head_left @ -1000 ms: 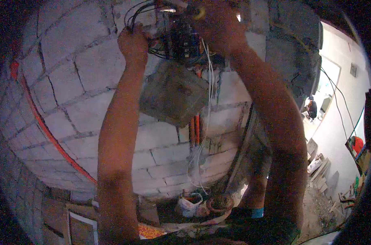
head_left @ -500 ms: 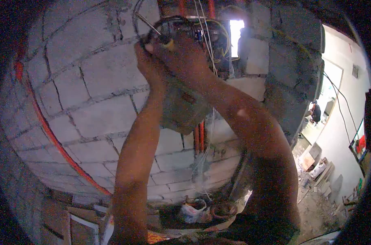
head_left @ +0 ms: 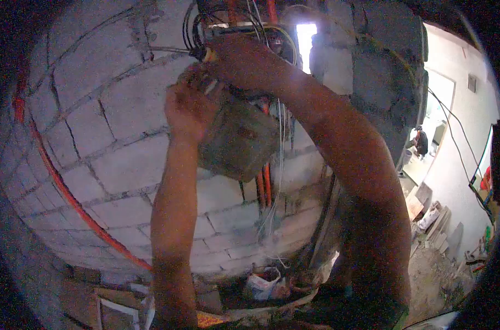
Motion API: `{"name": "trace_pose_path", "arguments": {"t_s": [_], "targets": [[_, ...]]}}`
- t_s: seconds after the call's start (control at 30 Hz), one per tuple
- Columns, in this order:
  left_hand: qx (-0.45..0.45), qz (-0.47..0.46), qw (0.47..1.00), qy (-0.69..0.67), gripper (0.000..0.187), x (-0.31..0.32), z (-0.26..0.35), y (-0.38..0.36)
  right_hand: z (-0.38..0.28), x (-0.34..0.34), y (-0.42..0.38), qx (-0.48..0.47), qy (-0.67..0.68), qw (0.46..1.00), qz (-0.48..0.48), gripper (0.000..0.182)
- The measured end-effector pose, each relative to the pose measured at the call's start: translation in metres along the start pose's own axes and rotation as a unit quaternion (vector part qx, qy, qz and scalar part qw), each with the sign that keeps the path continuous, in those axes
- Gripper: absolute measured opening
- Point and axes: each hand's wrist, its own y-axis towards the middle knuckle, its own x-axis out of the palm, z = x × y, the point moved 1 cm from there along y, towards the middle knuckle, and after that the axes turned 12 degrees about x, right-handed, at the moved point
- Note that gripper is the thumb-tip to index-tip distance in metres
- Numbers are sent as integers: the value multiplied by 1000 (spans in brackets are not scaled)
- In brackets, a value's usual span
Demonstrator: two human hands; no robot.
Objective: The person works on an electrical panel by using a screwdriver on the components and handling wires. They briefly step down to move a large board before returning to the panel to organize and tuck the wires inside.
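High on the wall, my right hand point(head_left: 233, 60) is closed around a screwdriver point(head_left: 208, 54) with a yellow-and-black handle. Its metal shaft points left. Just below, my left hand point(head_left: 192, 107) is raised with curled fingers; a small pale bit shows between them, too blurred to name. Black wires point(head_left: 194, 27) loop above both hands. Behind my right hand and forearm is an open wall box with wiring point(head_left: 283, 41), mostly hidden. A grey box-like panel point(head_left: 239, 143) hangs below the hands, tilted, beside my left wrist.
A block wall point(head_left: 123, 170) fills the left and middle. An orange conduit point(head_left: 68, 192) runs down it; thin white wires point(head_left: 282, 132) and orange pipes point(head_left: 265, 184) hang centrally. Below sits a plastic bag point(head_left: 262, 285). At right, boards point(head_left: 437, 234) lie near a doorway, with a person point(head_left: 421, 141) beyond.
The screwdriver has swung from pointing up-left to nearly level, pointing left. My left hand has moved down and left, apart from my right hand. The view has shifted slightly.
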Motion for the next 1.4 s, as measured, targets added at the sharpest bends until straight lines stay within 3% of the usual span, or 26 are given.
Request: {"name": "trace_pose_path", "arguments": {"t_s": [0.03,0.07,0.13,0.27,0.33,0.4,0.47,0.53,0.6,0.63,0.67,0.7,0.73,0.8,0.87,0.93,1.0,1.1,1.17,1.2,1.23,1.27,1.3,1.33,1.37,1.4], "targets": [[-46,20,992,-112,31,-10,4,0,-5,3,-3,2,4,1000,0,40],[-47,20,993,-109,31,-22,5,8,-11,7,-6,12,8,1000,10,40],[-3,-113,993,27,29,-33,2,31,-15,8,-6,22,14,999,23,41],[-59,-113,992,8,31,-5,15,50,-5,4,-2,43,82,996,7,44],[-7,-242,960,143,30,-11,20,66,3,7,3,26,117,993,2,47],[-68,-198,975,80,30,-17,23,79,4,14,6,17,120,992,38,55],[-129,-152,980,17,29,-22,22,83,7,15,8,33,100,994,8,56],[-113,-151,977,97,27,-13,23,82,12,23,6,45,79,996,-21,58],[-97,-114,974,169,25,0,27,83,9,34,1,-12,92,985,146,54],[-82,-77,965,238,24,3,24,88,1,24,-5,-8,94,985,147,54],[-84,-78,964,239,24,1,21,91,-19,1,-20,69,74,989,106,52],[-34,-30,968,246,22,-5,20,96,-33,-10,-34,144,51,986,63,51],[17,19,968,251,21,-11,23,101,-30,-2,-47,142,51,987,62,51],[52,1,941,333,21,-23,36,111,-14,12,-83,17,76,969,236,55],[86,-13,908,410,21,-43,54,121,-29,15,-134,132,-37,991,-1,58],[127,-57,848,511,21,-63,60,131,-15,51,-197,-31,54,997,48,56],[129,-35,878,459,21,-71,59,130,-18,64,-247,9,7,994,-107,56],[92,-22,915,392,23,-80,57,132,9,104,-313,11,-28,991,-129,55],[52,-31,924,378,24,-99,55,142,28,133,-341,118,73,962,-235,47],[218,-166,684,676,23,-117,56,152,31,133,-347,118,77,962,-232,47],[345,-272,313,842,23,-112,54,153,33,132,-350,148,135,957,-210,41],[345,-278,311,841,23,-110,51,155,33,132,-352,179,193,946,-187,35],[187,-129,567,792,23,-88,53,143,31,131,-352,181,198,945,-187,35],[9,38,757,653,23,-85,56,136,27,131,-349,203,178,942,-199,32],[8,38,756,654,23,-89,54,136,25,131,-348,223,157,939,-211,29],[79,26,747,660,26,-100,51,141,25,132,-349,222,157,938,-212,29]]}}
